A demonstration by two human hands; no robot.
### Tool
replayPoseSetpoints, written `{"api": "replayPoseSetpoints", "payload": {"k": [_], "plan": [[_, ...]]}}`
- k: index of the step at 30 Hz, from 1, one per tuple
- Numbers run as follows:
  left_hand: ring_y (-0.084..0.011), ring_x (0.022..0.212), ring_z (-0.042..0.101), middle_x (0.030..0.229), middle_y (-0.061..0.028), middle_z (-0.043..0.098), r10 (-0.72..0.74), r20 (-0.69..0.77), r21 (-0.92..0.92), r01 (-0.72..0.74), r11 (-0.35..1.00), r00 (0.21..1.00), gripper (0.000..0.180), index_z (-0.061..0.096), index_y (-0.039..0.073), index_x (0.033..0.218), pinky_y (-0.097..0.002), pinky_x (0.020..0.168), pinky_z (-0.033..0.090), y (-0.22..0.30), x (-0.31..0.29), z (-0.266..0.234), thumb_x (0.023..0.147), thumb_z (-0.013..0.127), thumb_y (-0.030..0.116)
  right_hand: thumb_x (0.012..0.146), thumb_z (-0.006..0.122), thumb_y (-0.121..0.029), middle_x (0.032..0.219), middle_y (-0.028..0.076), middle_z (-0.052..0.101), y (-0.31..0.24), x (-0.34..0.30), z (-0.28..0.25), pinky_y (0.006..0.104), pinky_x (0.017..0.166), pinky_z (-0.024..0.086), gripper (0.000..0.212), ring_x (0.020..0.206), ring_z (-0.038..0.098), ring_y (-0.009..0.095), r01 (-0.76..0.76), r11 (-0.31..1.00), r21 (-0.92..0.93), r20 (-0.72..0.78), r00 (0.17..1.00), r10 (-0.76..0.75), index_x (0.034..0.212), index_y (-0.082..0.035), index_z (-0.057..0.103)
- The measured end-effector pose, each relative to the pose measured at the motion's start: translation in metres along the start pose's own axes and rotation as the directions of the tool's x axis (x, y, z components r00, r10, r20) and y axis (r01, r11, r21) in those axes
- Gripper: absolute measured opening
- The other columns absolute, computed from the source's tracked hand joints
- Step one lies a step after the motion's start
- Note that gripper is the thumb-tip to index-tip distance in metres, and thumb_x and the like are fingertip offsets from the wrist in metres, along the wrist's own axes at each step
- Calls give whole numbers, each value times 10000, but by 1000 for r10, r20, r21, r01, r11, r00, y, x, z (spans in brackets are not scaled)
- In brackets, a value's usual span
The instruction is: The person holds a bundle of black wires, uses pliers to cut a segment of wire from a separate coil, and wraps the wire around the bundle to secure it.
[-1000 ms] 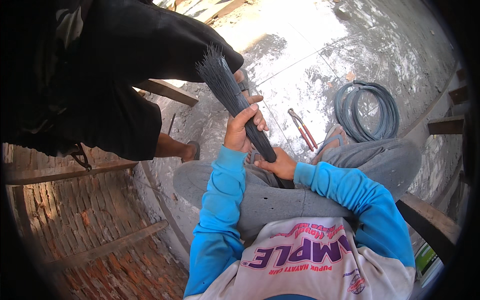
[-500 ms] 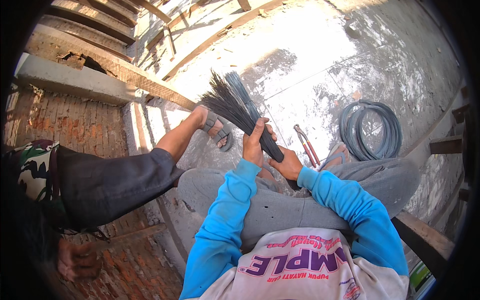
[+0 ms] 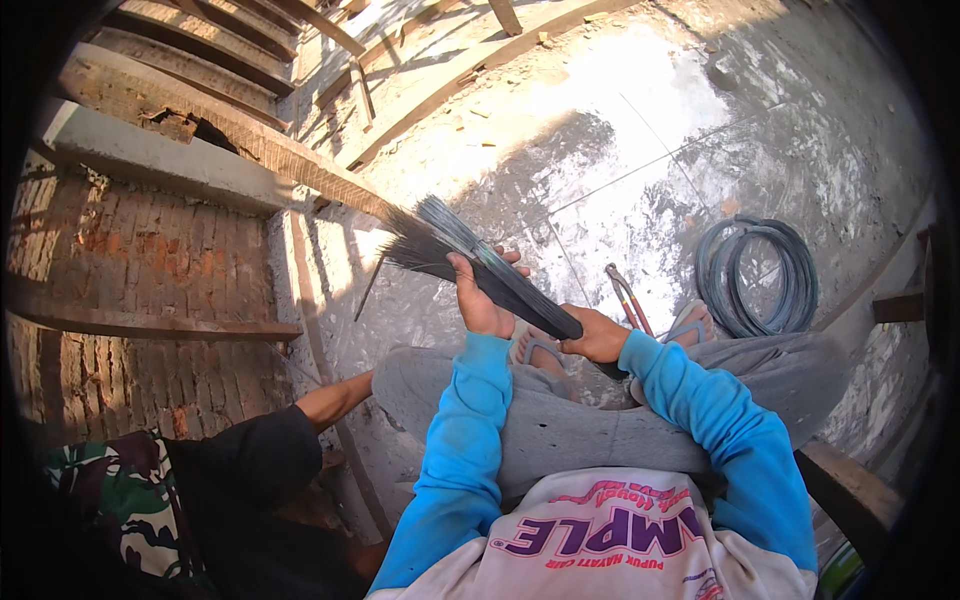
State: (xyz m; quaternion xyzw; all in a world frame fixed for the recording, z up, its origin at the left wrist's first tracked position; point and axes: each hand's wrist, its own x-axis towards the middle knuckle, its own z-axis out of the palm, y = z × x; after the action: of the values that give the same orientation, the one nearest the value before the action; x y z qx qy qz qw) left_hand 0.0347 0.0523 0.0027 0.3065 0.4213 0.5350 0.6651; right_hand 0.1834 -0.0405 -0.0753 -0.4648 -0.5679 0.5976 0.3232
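Note:
A bundle of black wire-like strands (image 3: 525, 303) slants across my lap, its frayed end spread toward the upper left. Against its upper side lies a second bundle of grey-blue wire (image 3: 452, 230). My left hand (image 3: 487, 300) cups both bundles from beneath, thumb up along the near side and fingertips showing beyond. Around the lower right end of the black bundle, my right hand (image 3: 597, 334) is closed. Pincers (image 3: 628, 298) with red handles rest on the floor past my right hand, near my sandalled foot. Farther right lies a coil of grey wire (image 3: 757, 277).
At the left, another person's arm (image 3: 335, 402) and camouflage-patterned clothing show close to my knee. Brickwork (image 3: 150, 375), a concrete ledge (image 3: 170, 160) and wooden beams (image 3: 230, 130) fill that side. A timber (image 3: 850, 490) stands by my right hip.
The bundles have tipped lower toward the left, and my left hand has shifted left along with them. The other person's sandalled foot and leg have gone from beside the bundles.

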Motion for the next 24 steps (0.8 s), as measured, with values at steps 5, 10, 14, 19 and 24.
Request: {"api": "replayPoseSetpoints", "payload": {"k": [5, 10, 14, 19, 24], "plan": [[-249, 958, 582, 1165, -122, 532, -5, -72, 69, 10, 998, 997, 618, 467, 78, 1199, -405, 758, 531, -6, 5, -10, 926, 340, 618, 747, 650, -128, 1006, 214, 632, 0, 2, 18, 397, 802, 478, 518, 935, 622, 346, -47, 996, -80, -142, 989, 35, 1231, -31, 491], [-216, 1090, 501, 1199, -59, 520, 120, -135, -38, -126, 991, 984, 685, 397, 65, 1336, -374, 963, 411, -12, 4, -4, 896, 477, 585, 776, 639, -161, 1038, 245, 623, -17, 0, 17, 403, 799, 480, 531, 953, 621, 356, -155, 982, -105, -199, 971, 132, 1258, -16, 471], [-189, 933, 546, 1039, -75, 562, 227, -57, 62, -224, 973, 972, 483, 498, -9, 1185, -338, 813, 463, -11, 13, -11, 858, 674, 300, 785, 630, -159, 1042, 240, 623, -15, 3, 13, 399, 795, 482, 540, 938, 625, 342, -126, 987, -102, -186, 977, 106, 1274, -11, 457], [-165, 647, 531, 795, -64, 564, 187, -197, 66, -177, 982, 962, 217, 543, -11, 1019, -321, 593, 465, -5, 19, -20, 839, 601, 95, 773, 634, -126, 1037, 230, 622, 3, 5, 15, 392, 791, 478, 536, 922, 624, 325, -37, 998, -56, -122, 992, 30, 1270, -13, 466], [-161, 634, 524, 761, -58, 542, 177, -256, -18, -187, 982, 950, 162, 554, -25, 948, -342, 552, 452, 17, 27, -29, 815, 604, 52, 759, 640, -106, 1046, 228, 621, -4, 0, 13, 391, 800, 472, 545, 918, 619, 329, -117, 993, -16, -54, 992, 116, 1268, -15, 469]]}}
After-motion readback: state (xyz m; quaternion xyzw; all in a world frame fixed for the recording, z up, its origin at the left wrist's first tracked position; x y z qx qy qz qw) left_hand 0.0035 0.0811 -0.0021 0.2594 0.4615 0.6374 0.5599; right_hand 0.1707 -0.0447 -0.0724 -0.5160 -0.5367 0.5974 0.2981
